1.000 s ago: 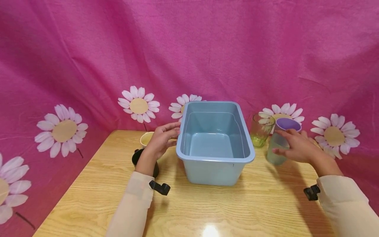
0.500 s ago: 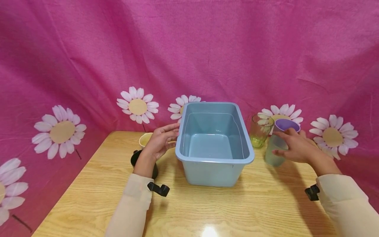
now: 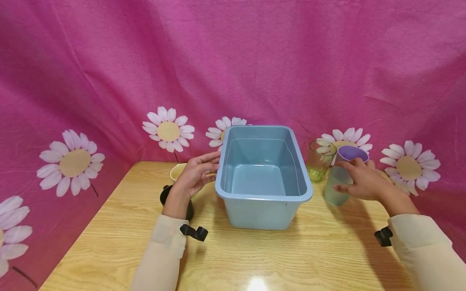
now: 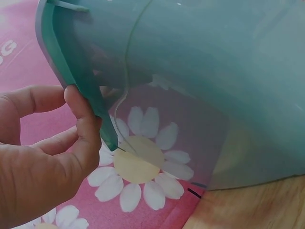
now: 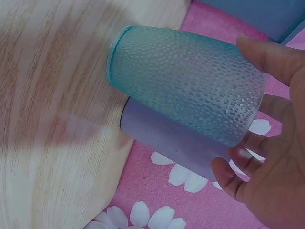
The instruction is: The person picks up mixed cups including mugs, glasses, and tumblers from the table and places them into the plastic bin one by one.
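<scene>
A blue-grey plastic tub (image 3: 260, 214) stands on the table. My left hand (image 3: 196, 173) is at its left side, fingers touching the outer edge of the rim (image 4: 78, 90) without reaching over it. At right, my right hand (image 3: 364, 180) holds an upright, pale teal tumbler (image 3: 336, 192) from above by its top. Its dimpled wall (image 5: 190, 78) shows in the right wrist view, with thumb and fingers on opposite sides near the mouth. Close behind this tumbler stands a purple cup (image 3: 352, 152). A clear glass (image 3: 320, 161) with a yellow-green base stands between the tub and the tumbler.
A yellow cup (image 3: 177, 171) and a black mug (image 3: 190, 210) stand left of the tub, partly hidden by my left hand and forearm. Pink cloth (image 3: 255, 60) with daisies hangs behind the wooden table (image 3: 236, 258).
The teal tumbler has shifted very slightly left and nearer in my right hand. My left hand stays at the tub's rim. The whole head view has moved a little.
</scene>
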{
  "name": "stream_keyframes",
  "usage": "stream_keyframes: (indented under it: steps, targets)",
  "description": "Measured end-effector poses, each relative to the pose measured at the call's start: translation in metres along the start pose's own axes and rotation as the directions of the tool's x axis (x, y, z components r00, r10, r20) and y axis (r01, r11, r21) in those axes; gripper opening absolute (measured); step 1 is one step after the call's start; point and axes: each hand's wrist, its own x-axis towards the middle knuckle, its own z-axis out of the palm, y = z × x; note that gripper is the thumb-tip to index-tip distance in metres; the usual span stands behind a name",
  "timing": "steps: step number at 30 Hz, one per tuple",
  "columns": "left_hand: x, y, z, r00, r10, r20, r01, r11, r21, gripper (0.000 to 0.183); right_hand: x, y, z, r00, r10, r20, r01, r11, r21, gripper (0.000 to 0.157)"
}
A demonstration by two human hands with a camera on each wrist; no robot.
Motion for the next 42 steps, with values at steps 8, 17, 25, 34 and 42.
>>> stream_keyframes:
  steps: [8, 17, 25, 34, 42]
  targets:
    - [0.000, 0.002, -0.001, 1.000, -0.001, 0.013, 0.002, 1.000, -0.018, 0.050, 0.001, -0.002, 0.001, 0.999, 0.038, 0.014, -0.038, 0.999, 0.006, 0.075]
    - [0.001, 0.000, 0.000, 1.000, -0.020, 0.007, 0.020, 0.999, -0.041, 0.049, 0.003, -0.001, 0.007, 0.999, 0.007, -0.047, -0.004, 0.998, 0.067, 0.071]
    - [0.001, 0.000, 0.000, 1.000, -0.026, 0.014, 0.027, 0.999, -0.041, 0.048, 0.003, 0.003, 0.012, 0.992, -0.049, -0.119, 0.056, 0.997, 0.056, 0.066]
    - [-0.001, 0.000, -0.002, 1.000, -0.024, 0.016, 0.025, 0.998, -0.052, 0.048, 0.007, -0.001, 0.004, 0.982, -0.100, -0.163, 0.105, 0.994, 0.027, 0.062]
    - [-0.001, 0.001, 0.001, 1.000, -0.022, 0.007, 0.023, 0.999, -0.045, 0.048, 0.012, -0.009, -0.014, 0.979, -0.112, -0.169, 0.119, 0.992, 0.032, 0.059]
